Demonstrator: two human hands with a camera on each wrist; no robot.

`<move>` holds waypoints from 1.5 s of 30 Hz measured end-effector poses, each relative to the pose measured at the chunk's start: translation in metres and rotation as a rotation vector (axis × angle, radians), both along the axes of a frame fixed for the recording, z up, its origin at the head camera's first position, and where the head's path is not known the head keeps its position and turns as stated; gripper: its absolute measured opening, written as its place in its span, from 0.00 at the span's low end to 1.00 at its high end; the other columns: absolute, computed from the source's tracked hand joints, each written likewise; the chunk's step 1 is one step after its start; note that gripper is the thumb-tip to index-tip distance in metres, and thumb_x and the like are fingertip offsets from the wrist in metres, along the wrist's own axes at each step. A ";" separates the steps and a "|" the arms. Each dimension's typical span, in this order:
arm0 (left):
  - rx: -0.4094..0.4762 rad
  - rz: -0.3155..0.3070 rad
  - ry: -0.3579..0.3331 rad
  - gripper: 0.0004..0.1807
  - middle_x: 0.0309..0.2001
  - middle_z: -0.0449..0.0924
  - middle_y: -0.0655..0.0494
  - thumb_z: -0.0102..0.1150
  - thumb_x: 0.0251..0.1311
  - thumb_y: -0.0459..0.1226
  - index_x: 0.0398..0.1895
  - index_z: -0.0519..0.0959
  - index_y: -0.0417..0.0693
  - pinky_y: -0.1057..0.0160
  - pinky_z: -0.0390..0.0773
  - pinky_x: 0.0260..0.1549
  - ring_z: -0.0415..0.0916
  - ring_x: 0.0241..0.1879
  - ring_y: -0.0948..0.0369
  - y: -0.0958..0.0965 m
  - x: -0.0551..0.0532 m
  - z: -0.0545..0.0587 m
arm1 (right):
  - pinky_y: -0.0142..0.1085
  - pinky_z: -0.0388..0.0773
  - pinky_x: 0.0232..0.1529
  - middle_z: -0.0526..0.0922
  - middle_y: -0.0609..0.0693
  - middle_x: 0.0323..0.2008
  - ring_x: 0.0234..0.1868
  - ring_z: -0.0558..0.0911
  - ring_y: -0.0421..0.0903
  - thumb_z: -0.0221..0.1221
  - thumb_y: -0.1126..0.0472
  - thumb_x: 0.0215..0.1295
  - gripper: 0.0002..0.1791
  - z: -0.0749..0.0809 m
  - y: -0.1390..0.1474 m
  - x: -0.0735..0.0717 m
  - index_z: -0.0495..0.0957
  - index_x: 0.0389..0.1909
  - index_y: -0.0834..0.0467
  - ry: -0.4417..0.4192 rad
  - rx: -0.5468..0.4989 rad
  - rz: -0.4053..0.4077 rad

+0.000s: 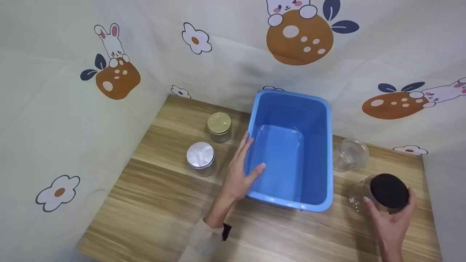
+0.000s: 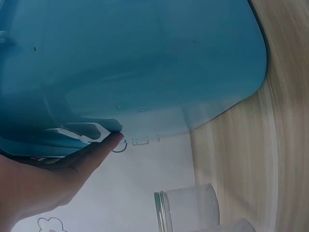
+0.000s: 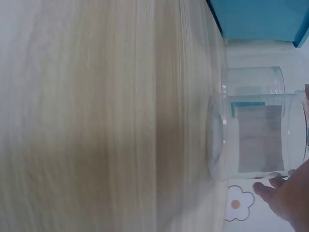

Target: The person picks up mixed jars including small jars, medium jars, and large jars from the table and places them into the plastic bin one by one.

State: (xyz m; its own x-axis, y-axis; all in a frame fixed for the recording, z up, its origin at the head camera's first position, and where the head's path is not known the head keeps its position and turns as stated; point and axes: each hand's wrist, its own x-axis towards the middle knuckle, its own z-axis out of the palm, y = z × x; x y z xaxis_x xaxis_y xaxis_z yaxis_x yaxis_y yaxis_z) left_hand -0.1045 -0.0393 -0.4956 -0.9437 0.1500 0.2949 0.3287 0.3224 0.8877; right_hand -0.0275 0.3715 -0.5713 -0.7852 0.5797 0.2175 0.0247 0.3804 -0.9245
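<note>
A deep blue plastic tub (image 1: 291, 202) stands in the middle, its inside bare. My left hand (image 1: 238, 178) holds its left side, thumb over the rim and fingers along the outer wall by the handle slot (image 2: 82, 130). At the right, my right hand (image 1: 393, 222) grips a clear jar (image 1: 358, 194) with a black lid (image 1: 389, 190), thumb and fingers on either side of the lid. In the right wrist view the clear jar (image 3: 260, 169) shows a pale rectangular patch on its side.
Left of the tub stand a clear jar with a gold lid (image 1: 219, 123) and another with a silver lid (image 1: 200, 155). A clear container (image 1: 353, 153) stands right of the tub. Behind the wooden table (image 1: 153, 218) hangs a printed cloth (image 1: 225, 69).
</note>
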 end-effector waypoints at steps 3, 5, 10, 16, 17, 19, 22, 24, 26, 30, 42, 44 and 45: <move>-0.006 0.000 -0.001 0.40 0.80 0.45 0.56 0.60 0.66 0.49 0.76 0.58 0.46 0.48 0.58 0.70 0.51 0.75 0.57 0.000 0.000 0.001 | 0.26 0.64 0.66 0.61 0.57 0.72 0.68 0.65 0.47 0.71 0.81 0.42 0.62 -0.004 -0.002 -0.001 0.50 0.77 0.50 0.098 -0.135 0.021; -0.009 0.001 -0.009 0.40 0.80 0.44 0.55 0.58 0.66 0.52 0.76 0.59 0.45 0.47 0.57 0.71 0.50 0.76 0.57 0.001 -0.001 0.000 | 0.27 0.67 0.64 0.60 0.58 0.72 0.69 0.65 0.50 0.69 0.84 0.41 0.62 -0.006 -0.003 -0.001 0.50 0.77 0.51 0.149 -0.221 0.031; -0.008 0.012 -0.022 0.40 0.80 0.44 0.55 0.58 0.66 0.52 0.76 0.59 0.45 0.47 0.56 0.71 0.49 0.76 0.57 0.001 -0.002 -0.002 | 0.27 0.68 0.64 0.60 0.58 0.73 0.70 0.65 0.50 0.69 0.84 0.42 0.62 -0.005 -0.002 -0.003 0.51 0.77 0.52 0.147 -0.230 0.020; -0.018 0.030 -0.027 0.41 0.80 0.44 0.55 0.59 0.66 0.51 0.76 0.58 0.44 0.45 0.56 0.70 0.48 0.76 0.56 0.000 0.000 -0.003 | 0.26 0.68 0.63 0.63 0.58 0.72 0.68 0.67 0.49 0.70 0.83 0.42 0.62 -0.002 -0.001 -0.006 0.52 0.77 0.51 0.115 -0.202 0.012; -0.021 0.031 -0.026 0.41 0.80 0.44 0.55 0.58 0.66 0.52 0.76 0.58 0.43 0.45 0.56 0.70 0.48 0.76 0.55 0.000 0.000 -0.003 | 0.26 0.68 0.63 0.63 0.58 0.72 0.68 0.67 0.49 0.70 0.83 0.41 0.62 -0.002 -0.001 -0.006 0.53 0.77 0.51 0.114 -0.197 0.010; -0.020 0.029 -0.022 0.40 0.80 0.44 0.55 0.58 0.67 0.52 0.76 0.58 0.44 0.44 0.56 0.70 0.49 0.76 0.54 0.000 0.000 -0.003 | 0.26 0.67 0.64 0.63 0.58 0.72 0.69 0.67 0.49 0.70 0.84 0.40 0.62 -0.001 -0.001 -0.005 0.53 0.77 0.52 0.112 -0.172 0.004; -0.020 0.031 -0.022 0.40 0.80 0.45 0.56 0.57 0.67 0.52 0.76 0.58 0.45 0.44 0.56 0.70 0.49 0.76 0.55 0.000 0.000 -0.003 | 0.28 0.63 0.67 0.62 0.58 0.71 0.69 0.65 0.48 0.70 0.85 0.38 0.61 0.001 -0.001 -0.006 0.54 0.76 0.56 0.116 -0.123 0.003; -0.020 0.031 -0.019 0.39 0.80 0.45 0.55 0.58 0.68 0.50 0.76 0.59 0.46 0.45 0.56 0.71 0.49 0.76 0.55 0.000 0.000 -0.003 | 0.29 0.61 0.69 0.63 0.57 0.71 0.69 0.65 0.47 0.70 0.85 0.36 0.61 0.005 -0.001 -0.006 0.56 0.75 0.57 0.119 -0.072 0.000; -0.009 0.026 -0.011 0.38 0.79 0.46 0.55 0.59 0.67 0.47 0.76 0.59 0.45 0.47 0.56 0.71 0.49 0.76 0.56 0.000 -0.001 -0.003 | 0.30 0.59 0.70 0.65 0.57 0.70 0.68 0.66 0.47 0.71 0.84 0.34 0.60 0.010 -0.001 -0.007 0.59 0.74 0.59 0.139 -0.013 -0.003; 0.009 0.017 0.020 0.37 0.79 0.48 0.53 0.61 0.65 0.40 0.75 0.60 0.43 0.48 0.57 0.71 0.50 0.76 0.57 0.001 -0.001 -0.003 | 0.33 0.54 0.71 0.69 0.52 0.66 0.65 0.67 0.44 0.72 0.80 0.29 0.59 0.026 -0.006 -0.006 0.63 0.72 0.59 0.182 0.074 0.003; -0.001 0.023 -0.001 0.38 0.79 0.47 0.55 0.58 0.67 0.49 0.76 0.59 0.46 0.49 0.56 0.71 0.51 0.75 0.57 0.000 -0.002 -0.003 | 0.32 0.63 0.69 0.72 0.56 0.66 0.64 0.72 0.42 0.80 0.74 0.30 0.60 0.041 -0.002 -0.011 0.62 0.72 0.64 0.241 0.065 0.144; 0.003 0.025 -0.004 0.38 0.79 0.47 0.56 0.57 0.68 0.50 0.76 0.59 0.46 0.48 0.56 0.71 0.51 0.75 0.57 0.000 -0.001 -0.003 | 0.30 0.64 0.68 0.72 0.57 0.66 0.63 0.73 0.42 0.81 0.70 0.31 0.60 0.043 -0.002 -0.012 0.62 0.72 0.65 0.251 0.057 0.166; 0.003 0.026 -0.007 0.38 0.79 0.47 0.56 0.57 0.68 0.51 0.76 0.59 0.46 0.48 0.56 0.71 0.51 0.75 0.57 0.000 -0.001 -0.004 | 0.29 0.65 0.67 0.72 0.57 0.66 0.62 0.74 0.41 0.80 0.71 0.31 0.60 0.045 -0.001 -0.012 0.62 0.72 0.66 0.248 0.058 0.172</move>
State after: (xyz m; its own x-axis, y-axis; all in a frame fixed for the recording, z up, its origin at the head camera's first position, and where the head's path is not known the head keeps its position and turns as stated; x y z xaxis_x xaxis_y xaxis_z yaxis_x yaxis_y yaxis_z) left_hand -0.1054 -0.0389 -0.4996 -0.9492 0.1246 0.2891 0.3144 0.3276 0.8910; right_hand -0.0396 0.3702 -0.5261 -0.7898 0.4236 0.4437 -0.2684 0.4117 -0.8709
